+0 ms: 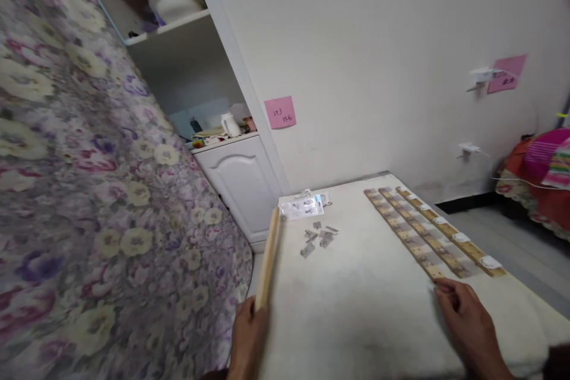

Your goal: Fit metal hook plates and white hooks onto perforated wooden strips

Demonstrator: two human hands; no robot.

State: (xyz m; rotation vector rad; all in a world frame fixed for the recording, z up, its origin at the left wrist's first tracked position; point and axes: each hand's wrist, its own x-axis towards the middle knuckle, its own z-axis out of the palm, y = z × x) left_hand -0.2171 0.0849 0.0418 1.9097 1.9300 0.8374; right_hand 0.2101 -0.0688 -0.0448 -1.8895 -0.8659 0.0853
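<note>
My left hand (247, 332) is closed around the near end of a long pale wooden strip (268, 259) lying along the left edge of a white table (356, 297). My right hand (467, 323) rests on the table with fingers curled, its fingertips touching the near end of three wooden slats (427, 237) laid side by side; the slats carry small metal and white fittings. Several small grey metal brackets (318, 237) lie loose in the middle of the table. A clear plastic packet (303, 206) sits at the far left corner.
A flowered bedspread (89, 190) fills the left side. Behind the table stand a white cabinet (240, 178) with shelves and a white wall bearing pink notes (280, 112) and sockets. Colourful bedding (543, 172) lies at the far right above a grey floor.
</note>
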